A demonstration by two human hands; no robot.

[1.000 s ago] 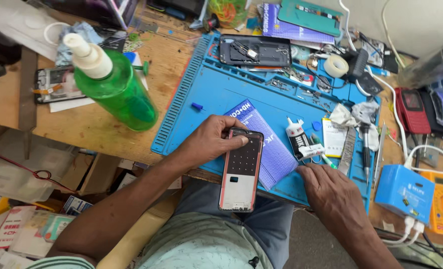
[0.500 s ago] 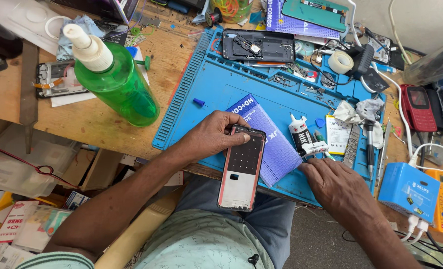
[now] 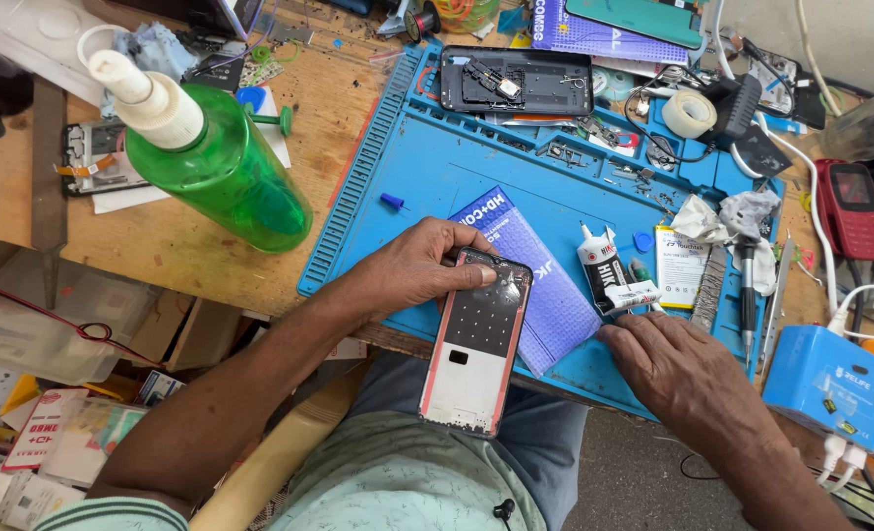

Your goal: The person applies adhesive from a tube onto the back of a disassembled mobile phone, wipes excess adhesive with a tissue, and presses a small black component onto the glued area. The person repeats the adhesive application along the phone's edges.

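Observation:
My left hand (image 3: 412, 267) grips the top end of an opened phone frame (image 3: 476, 342) with a red rim, which juts over the near edge of the blue work mat (image 3: 427, 162) above my lap. My right hand (image 3: 675, 366) rests on the mat's near right part, fingers down beside a small white tube (image 3: 632, 295) and a black-and-white glue bottle (image 3: 597, 267); whether it grips anything is unclear. A purple flat packet (image 3: 545, 285) lies under the phone frame's upper end.
A green spray bottle (image 3: 206, 162) stands on the wooden bench at left. A black phone shell (image 3: 516, 81), tape roll (image 3: 689, 113), battery (image 3: 681, 265), tools, a red keypad phone (image 3: 853, 208) and a blue box (image 3: 825, 383) crowd the far and right side.
My right hand has moved up toward the white tube and glue bottle. My left hand holds the phone frame in nearly the same place.

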